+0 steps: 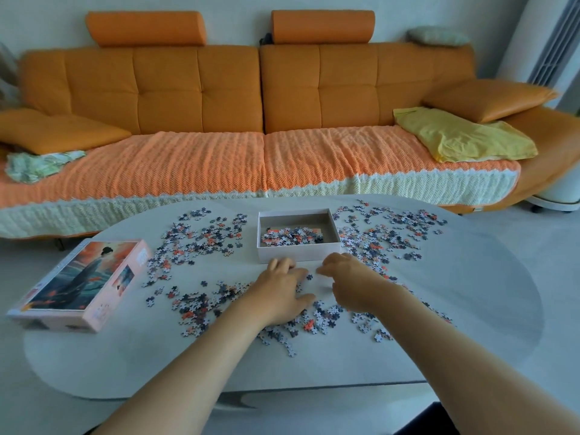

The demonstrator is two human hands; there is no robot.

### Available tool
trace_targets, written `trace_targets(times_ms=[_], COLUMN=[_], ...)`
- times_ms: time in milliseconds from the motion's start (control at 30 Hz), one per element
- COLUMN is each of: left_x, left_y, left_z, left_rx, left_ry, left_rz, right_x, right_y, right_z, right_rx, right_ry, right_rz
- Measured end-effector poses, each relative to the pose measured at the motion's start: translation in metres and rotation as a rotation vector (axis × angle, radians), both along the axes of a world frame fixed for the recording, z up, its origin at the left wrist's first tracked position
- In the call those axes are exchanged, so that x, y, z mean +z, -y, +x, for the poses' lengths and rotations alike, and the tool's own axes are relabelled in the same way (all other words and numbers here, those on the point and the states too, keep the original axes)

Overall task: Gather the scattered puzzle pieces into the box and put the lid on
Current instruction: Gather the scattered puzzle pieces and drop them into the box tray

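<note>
While the box [298, 253] sits open mid worktop [470, 309] for short reaches, left hand [281, 295] lies flat, fingers spread, likely raking puzzle pieces [201, 241] boxward. Right hand [350, 285] curls beside it; can't tell if it's holding any. Out of the way at left, the lid [78, 284] waits.

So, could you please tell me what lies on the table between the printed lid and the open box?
In the head view, a loose spread of puzzle pieces covers the table between the lid and the open box.
</note>
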State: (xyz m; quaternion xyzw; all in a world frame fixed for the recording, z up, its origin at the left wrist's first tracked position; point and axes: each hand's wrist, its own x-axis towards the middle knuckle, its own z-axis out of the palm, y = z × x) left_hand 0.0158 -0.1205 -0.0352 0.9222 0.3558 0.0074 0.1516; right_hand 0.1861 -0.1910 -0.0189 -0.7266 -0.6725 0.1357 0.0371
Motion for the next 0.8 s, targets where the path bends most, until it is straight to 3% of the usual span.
trace_targets(times_ms=[200, 333, 433, 533, 700, 800], left_x=[0.007, 0.001, -0.005, -0.005, 0.0, 0.004], left_y=[0.016, 0.02, 0.017, 0.013, 0.004, -0.002], left_z=[0.009, 0.019, 0.023, 0.026, 0.02, 0.012], left_rx=[-0.099, -0.15, -0.185, -0.166, -0.117, -0.101], left_ry=[0.047, -0.115, -0.08, 0.032, 0.139, 0.066], left_rz=[-0.034, 0.056, 0.15, 0.119, 0.05, 0.117], right_x=[0.009, -0.002, -0.023, -0.036, -0.037, -0.022], right_y=[0.022, 0.044, 0.055, 0.053, 0.035, 0.029], right_z=[0.009, 0.02, 0.012, 0.004, -0.005, -0.011], right_rx=[-0.094, -0.234, -0.293, -0.245, -0.122, -0.114], right_ry=[-0.219, 0.019, 0.081, 0.094, -0.098, -0.305], right_rz=[0.138, 0.007, -0.107, -0.007, 0.184, 0.259])
